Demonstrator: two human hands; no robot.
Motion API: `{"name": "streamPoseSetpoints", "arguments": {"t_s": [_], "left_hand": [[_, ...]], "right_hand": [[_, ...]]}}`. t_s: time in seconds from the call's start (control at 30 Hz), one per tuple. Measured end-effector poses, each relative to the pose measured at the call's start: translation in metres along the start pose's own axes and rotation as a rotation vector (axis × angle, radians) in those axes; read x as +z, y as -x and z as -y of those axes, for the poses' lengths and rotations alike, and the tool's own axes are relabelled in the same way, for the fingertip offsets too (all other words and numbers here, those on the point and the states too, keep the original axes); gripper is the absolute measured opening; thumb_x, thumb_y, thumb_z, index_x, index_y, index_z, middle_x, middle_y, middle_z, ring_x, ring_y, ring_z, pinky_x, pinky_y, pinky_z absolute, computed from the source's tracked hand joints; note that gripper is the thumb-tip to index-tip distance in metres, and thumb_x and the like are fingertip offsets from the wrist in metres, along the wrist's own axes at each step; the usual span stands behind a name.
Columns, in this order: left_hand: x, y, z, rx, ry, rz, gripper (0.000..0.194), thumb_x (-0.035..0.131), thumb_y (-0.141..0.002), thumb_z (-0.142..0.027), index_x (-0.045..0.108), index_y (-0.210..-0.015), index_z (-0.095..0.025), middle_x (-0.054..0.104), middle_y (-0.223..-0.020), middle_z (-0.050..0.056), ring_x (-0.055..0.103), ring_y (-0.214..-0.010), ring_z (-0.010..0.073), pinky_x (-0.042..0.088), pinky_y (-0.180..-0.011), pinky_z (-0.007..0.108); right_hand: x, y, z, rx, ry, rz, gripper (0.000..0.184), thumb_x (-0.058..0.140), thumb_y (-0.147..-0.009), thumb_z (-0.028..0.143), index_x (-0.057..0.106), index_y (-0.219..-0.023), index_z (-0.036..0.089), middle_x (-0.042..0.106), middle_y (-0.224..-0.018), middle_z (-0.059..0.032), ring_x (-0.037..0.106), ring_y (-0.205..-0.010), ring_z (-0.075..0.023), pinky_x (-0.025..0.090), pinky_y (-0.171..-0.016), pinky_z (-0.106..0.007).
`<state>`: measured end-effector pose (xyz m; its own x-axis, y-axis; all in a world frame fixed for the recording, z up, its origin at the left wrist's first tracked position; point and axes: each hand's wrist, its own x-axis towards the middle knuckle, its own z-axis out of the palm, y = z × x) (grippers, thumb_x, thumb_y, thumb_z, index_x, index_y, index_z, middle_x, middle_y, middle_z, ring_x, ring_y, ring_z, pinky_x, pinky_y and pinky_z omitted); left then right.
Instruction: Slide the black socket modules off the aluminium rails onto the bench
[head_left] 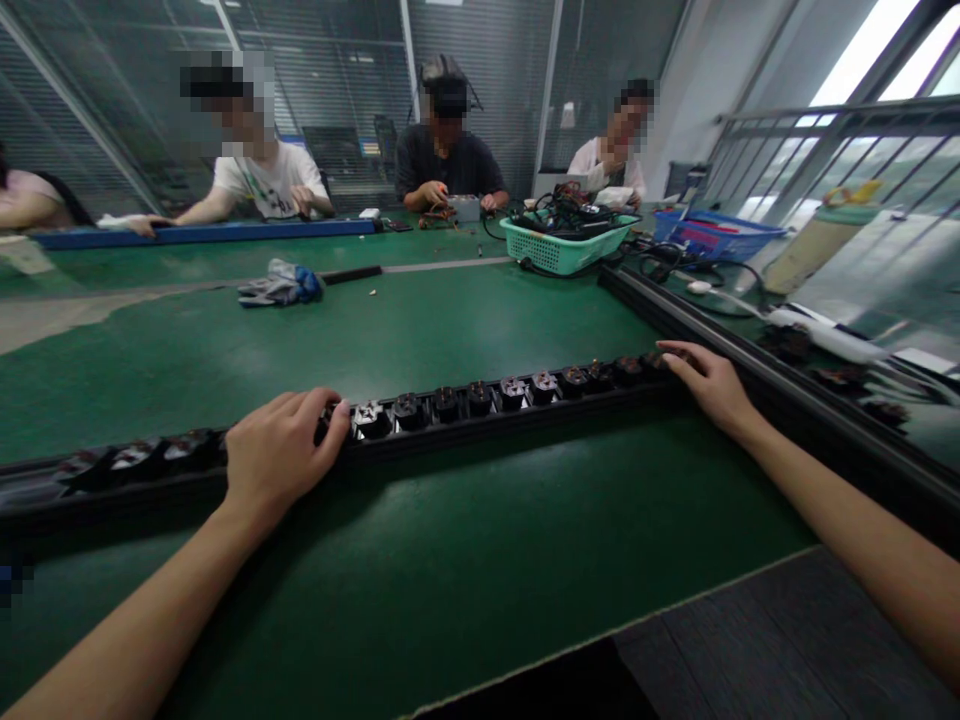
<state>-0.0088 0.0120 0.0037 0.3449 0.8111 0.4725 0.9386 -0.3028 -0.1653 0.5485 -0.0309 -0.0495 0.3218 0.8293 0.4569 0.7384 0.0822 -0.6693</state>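
A long black power strip housing (480, 425) lies across the table in front of me, with a row of black socket modules (446, 402) standing in its channel. Metal contacts show on top of several of them. My left hand (283, 440) bends over the left part of the row, thumb and fingers closed around one socket module, which they mostly cover. At the far right end of the strip, my right hand (705, 380) has its thumb and fingertips closed on the end socket module (679, 355). Left of my left hand, more socket modules (135, 458) sit tilted in the channel.
Another long black profile (697, 330) runs along the right side, beside cables and a white power strip (817, 330). Farther back are a green basket (559, 250) of cables, a blue basket (712, 235) and gloves (281, 285). Several co-workers (450, 160) sit across the table (450, 580).
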Motion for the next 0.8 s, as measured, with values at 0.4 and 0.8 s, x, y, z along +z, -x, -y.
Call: {"name": "streamPoseSetpoints", "arguments": {"t_s": [0.4,0.8], "left_hand": [[-0.0008,-0.0003,0.0003,-0.007,0.012,0.011,0.051,0.03,-0.105,-0.05,0.069,-0.103,-0.018,0.074,-0.098,0.012,0.065,-0.086,0.0251,0.036,-0.065,0.032],[-0.0019,0.0001,-0.0008,0.001,0.002,0.002,0.05,0.03,-0.105,-0.049,0.07,-0.101,-0.018,0.074,-0.096,0.012,0.065,-0.086,0.0253,0.035,-0.064,0.032]], "right_hand": [[0.0028,0.0012,-0.0091,0.078,-0.079,-0.019,0.044,0.071,-0.082,0.052,0.076,-0.117,0.027,0.077,-0.118,-0.0067,0.068,-0.116,-0.0326,0.049,-0.107,-0.052],[-0.0013,-0.0033,-0.0103,0.04,-0.022,-0.045,0.042,0.072,-0.077,0.058,0.075,-0.106,0.028,0.072,-0.114,-0.0077,0.063,-0.11,-0.0311,0.047,-0.103,-0.05]]}}
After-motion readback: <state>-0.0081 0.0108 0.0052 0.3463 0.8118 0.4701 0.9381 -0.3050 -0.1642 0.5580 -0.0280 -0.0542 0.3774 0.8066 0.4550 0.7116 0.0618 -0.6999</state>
